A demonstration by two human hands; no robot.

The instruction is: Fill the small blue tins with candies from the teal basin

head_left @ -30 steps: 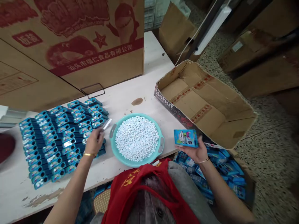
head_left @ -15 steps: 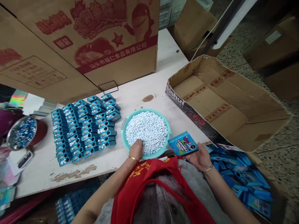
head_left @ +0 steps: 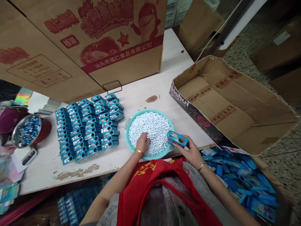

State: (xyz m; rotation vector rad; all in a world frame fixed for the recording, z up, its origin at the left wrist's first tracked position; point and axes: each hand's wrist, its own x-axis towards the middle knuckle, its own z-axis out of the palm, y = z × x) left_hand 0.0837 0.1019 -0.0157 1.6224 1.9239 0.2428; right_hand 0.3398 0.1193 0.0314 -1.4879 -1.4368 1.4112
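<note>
Head view showed the left hand (head_left: 142, 143) dug into white tablets (head_left: 151, 125) in the teal basin (head_left: 127, 138), fingers bunched, I couldn't tell around what; the right hand (head_left: 191, 153) clamped a small blue box (head_left: 177, 138) at the rim. Holding its opening upward seemed wise.

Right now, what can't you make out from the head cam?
Head view only:
- left hand: fingertips sunk in the white tablets, so any grasp is hidden.
- blue box in the right hand: print too small.
- metal bowl, left edge: contents too small.
- printed carton: top cut off by the frame.
</note>
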